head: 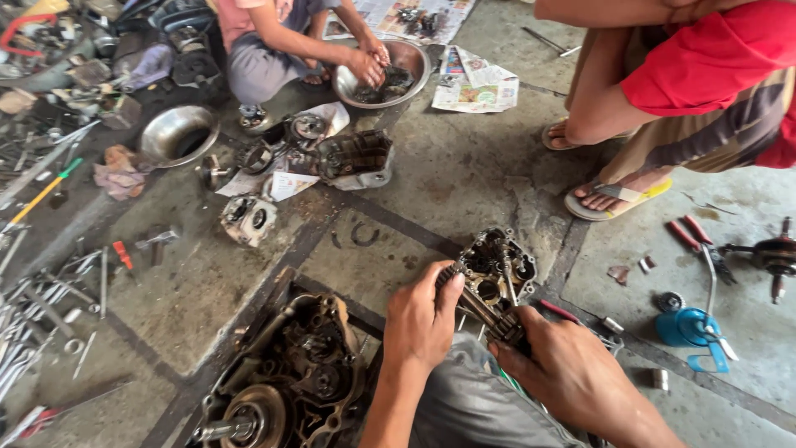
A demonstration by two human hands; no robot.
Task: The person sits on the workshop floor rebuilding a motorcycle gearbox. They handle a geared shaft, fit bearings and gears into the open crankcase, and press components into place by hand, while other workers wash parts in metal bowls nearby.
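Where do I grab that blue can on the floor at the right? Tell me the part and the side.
Grip the blue can round its round body, coming from the left, its bare side. Pliers lie across its right edge and a blue clip sits just below, so those sides look crowded. Both the left hand and right hand are on the engine part.

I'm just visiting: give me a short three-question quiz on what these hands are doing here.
1. True or false: both hands grip the gear shaft.
2. What sits left of the left hand: A) engine case B) blue can C) newspaper?
3. What does the other person's hand reach into?

Key: 1 true, the right hand at its lower end. 2 A. 3 a steel bowl.
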